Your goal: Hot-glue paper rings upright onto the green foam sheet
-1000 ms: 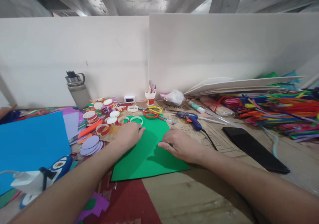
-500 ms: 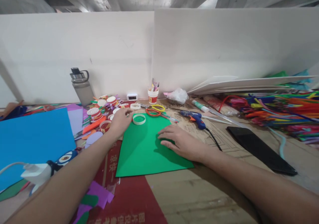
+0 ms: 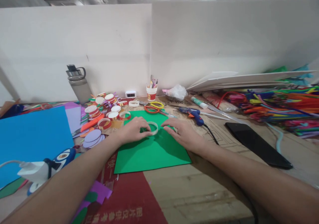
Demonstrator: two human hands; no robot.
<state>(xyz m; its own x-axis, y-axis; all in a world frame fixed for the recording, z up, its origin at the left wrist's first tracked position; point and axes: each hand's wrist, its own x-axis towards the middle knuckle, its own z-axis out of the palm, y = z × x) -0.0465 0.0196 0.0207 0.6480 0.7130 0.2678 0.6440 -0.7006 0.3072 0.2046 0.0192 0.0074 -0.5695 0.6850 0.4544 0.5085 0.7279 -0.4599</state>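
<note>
"What pose?"
"On my feed, the left hand (image 3: 136, 130) curls, pinching a pale paper ring (image 3: 157, 128) over the green sheet (image 3: 152, 157), inside its far edge; the right hand (image 3: 184, 134) arches opposite, half-open, empty."

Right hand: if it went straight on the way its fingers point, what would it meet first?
Probably the pale ring at the left hand, though depth is hard to judge here.

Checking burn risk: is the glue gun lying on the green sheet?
No, the glue gun lies on cardboard, right of the green sheet.
</note>
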